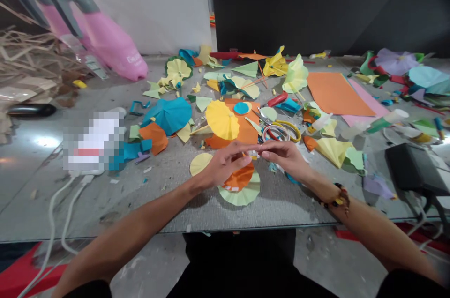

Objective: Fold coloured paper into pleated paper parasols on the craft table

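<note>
My left hand (225, 163) and my right hand (283, 154) meet fingertip to fingertip over the middle of the grey table (147, 204). Both pinch a small pale thing between them, too small to name. Under my left hand lies an orange paper circle (239, 177) on a light green pleated circle (242, 193). A beaded bracelet (339, 199) is on my right wrist. Just beyond my fingers lie scissors with yellow handles (283, 130).
Folded paper umbrellas and scraps cover the table: a blue one (168, 114), a yellow one (221, 120), orange sheets (335, 93). A black box (413, 169) sits at right, white cables (68, 204) at left, a pink bag (108, 42) at back left.
</note>
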Action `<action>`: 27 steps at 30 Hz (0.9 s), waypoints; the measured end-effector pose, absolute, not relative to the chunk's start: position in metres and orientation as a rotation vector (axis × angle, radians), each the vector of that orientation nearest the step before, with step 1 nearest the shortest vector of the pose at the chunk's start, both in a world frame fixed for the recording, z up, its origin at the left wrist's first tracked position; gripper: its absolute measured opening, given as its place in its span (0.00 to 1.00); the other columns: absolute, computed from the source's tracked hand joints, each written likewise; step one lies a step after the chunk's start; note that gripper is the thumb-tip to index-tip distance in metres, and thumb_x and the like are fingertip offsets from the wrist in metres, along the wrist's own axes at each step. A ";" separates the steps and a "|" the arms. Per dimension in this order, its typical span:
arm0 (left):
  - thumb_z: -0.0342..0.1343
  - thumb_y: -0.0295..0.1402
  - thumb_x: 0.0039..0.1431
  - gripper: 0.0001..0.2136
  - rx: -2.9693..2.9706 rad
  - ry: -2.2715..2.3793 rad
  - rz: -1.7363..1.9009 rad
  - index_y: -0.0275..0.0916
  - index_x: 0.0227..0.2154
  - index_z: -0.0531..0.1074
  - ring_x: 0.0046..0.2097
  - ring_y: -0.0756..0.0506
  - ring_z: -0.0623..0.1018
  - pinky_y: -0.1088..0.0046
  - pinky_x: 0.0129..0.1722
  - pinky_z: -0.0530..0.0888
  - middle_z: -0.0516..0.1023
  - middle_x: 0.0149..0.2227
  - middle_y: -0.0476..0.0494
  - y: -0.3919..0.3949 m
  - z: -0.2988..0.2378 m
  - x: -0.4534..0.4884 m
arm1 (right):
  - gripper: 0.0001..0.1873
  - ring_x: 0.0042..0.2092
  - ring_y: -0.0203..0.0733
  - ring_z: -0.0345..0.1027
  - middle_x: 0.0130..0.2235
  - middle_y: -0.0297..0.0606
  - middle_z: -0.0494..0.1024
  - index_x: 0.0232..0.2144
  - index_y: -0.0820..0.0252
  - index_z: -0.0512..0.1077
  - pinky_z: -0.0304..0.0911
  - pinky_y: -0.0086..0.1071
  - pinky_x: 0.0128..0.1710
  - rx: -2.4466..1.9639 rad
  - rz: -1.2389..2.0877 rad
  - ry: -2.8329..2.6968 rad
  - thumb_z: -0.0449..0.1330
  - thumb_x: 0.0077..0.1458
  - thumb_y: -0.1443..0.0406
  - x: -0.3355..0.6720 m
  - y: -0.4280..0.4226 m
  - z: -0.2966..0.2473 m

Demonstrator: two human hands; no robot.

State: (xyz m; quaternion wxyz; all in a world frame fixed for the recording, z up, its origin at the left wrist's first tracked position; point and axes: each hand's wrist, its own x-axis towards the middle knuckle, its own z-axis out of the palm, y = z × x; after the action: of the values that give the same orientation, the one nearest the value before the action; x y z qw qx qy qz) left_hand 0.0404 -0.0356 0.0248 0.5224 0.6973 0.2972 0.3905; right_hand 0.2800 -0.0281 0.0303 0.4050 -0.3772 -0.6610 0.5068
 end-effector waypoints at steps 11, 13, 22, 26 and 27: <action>0.57 0.38 0.70 0.13 1.844 0.748 0.933 0.54 0.54 0.79 0.43 0.47 0.75 0.67 0.46 0.74 0.74 0.42 0.45 -0.035 0.019 0.042 | 0.12 0.34 0.36 0.68 0.32 0.33 0.78 0.31 0.55 0.81 0.65 0.31 0.36 -0.960 1.446 -1.481 0.73 0.52 0.54 0.276 -0.029 0.030; 0.56 0.36 0.70 0.12 1.923 0.796 0.996 0.51 0.52 0.80 0.43 0.47 0.76 0.68 0.45 0.75 0.74 0.42 0.45 -0.033 0.021 0.041 | 0.13 0.33 0.35 0.67 0.31 0.32 0.76 0.31 0.56 0.79 0.64 0.31 0.35 -0.963 1.449 -1.506 0.72 0.53 0.54 0.276 -0.030 0.031; 0.55 0.39 0.66 0.15 2.719 1.105 0.824 0.39 0.51 0.77 0.49 0.39 0.75 0.57 0.51 0.73 0.76 0.48 0.38 -0.020 0.028 0.020 | 0.11 0.37 0.39 0.71 0.37 0.36 0.76 0.39 0.55 0.74 0.68 0.33 0.38 -0.982 1.088 -1.784 0.65 0.63 0.55 0.275 -0.032 0.028; 0.59 0.45 0.61 0.19 2.868 1.233 0.597 0.36 0.48 0.76 0.50 0.35 0.74 0.53 0.49 0.73 0.76 0.48 0.35 -0.028 0.025 0.027 | 0.08 0.36 0.39 0.71 0.36 0.36 0.77 0.40 0.55 0.72 0.68 0.33 0.37 -1.019 0.859 -2.000 0.59 0.68 0.58 0.273 -0.035 0.028; 0.59 0.45 0.61 0.19 2.867 1.252 0.562 0.35 0.47 0.76 0.50 0.34 0.74 0.53 0.49 0.73 0.75 0.48 0.35 -0.029 0.024 0.028 | 0.08 0.36 0.38 0.71 0.36 0.37 0.77 0.40 0.55 0.72 0.68 0.33 0.36 -1.023 0.838 -2.026 0.59 0.68 0.58 0.273 -0.036 0.027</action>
State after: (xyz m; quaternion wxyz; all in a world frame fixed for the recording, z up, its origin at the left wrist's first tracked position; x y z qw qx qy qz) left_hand 0.0279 -0.0291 0.0236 -0.0185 0.9018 0.3939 0.1769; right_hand 0.2725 -0.0356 0.0271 0.3534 -0.3957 -0.7833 0.3240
